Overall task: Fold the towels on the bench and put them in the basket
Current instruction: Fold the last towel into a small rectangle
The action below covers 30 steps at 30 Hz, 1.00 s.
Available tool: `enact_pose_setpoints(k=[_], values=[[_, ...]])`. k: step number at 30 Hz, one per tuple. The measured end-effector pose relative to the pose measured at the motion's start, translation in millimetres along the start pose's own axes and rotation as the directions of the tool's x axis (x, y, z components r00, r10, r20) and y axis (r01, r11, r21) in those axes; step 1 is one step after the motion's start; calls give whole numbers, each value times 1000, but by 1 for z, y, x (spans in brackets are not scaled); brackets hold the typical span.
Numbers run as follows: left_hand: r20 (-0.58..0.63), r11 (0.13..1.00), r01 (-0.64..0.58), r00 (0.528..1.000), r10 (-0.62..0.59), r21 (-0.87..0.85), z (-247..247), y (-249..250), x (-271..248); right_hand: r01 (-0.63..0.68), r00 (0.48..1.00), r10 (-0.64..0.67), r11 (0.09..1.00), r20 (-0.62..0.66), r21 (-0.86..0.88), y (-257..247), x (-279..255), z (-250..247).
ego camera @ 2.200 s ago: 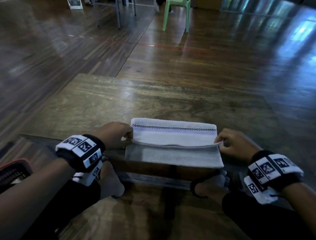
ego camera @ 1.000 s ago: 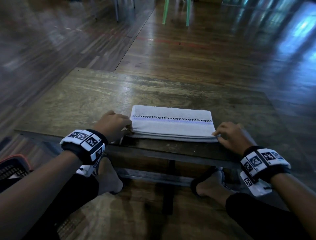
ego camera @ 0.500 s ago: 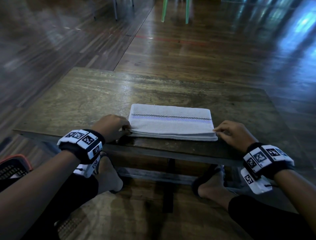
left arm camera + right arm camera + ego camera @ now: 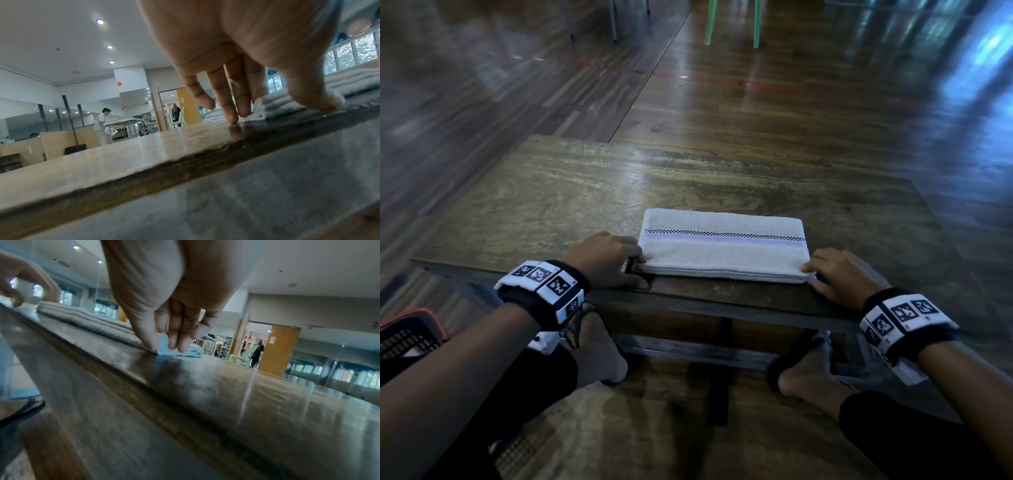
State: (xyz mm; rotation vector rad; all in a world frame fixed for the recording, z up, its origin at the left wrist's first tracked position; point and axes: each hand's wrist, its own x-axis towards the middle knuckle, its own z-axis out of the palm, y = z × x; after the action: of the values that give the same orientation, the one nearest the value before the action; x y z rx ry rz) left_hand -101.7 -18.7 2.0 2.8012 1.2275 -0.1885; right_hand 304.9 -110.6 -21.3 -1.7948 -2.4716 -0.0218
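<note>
White and folded into a long strip, the towel (image 4: 722, 245) lies flat on the wooden surface (image 4: 551, 205) near its front edge. The left hand (image 4: 604, 260) rests at the towel's left end, fingers straight, tips on cloth and wood. The right hand (image 4: 840, 277) pinches the right front corner between thumb and fingers (image 4: 176, 337). A basket (image 4: 407, 334) sits at the lower left.

The basket (image 4: 410, 329) is cut off at the head view's left edge — its contents hidden.
</note>
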Motion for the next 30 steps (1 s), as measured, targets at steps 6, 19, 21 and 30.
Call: enact_pose_setpoints(k=[6,19,21,30], values=[[36,988,-94,995,91,123,-9,4,-8,-46,999,46,999,6,19,-6,-4,-5],[-414,674,-251,906,-89,-694,-55,8,-42,-176,969,248,716,-11,675,-7,-36,-92],[-366,670,-209,925,-100,-712,-59,5,-41,-196,975,212,697,64,690,-5,-35,-92],[-107,865,44,988,-112,-500,-18,-22,9,-401,901,266,812,343,424,-2,22,-46]])
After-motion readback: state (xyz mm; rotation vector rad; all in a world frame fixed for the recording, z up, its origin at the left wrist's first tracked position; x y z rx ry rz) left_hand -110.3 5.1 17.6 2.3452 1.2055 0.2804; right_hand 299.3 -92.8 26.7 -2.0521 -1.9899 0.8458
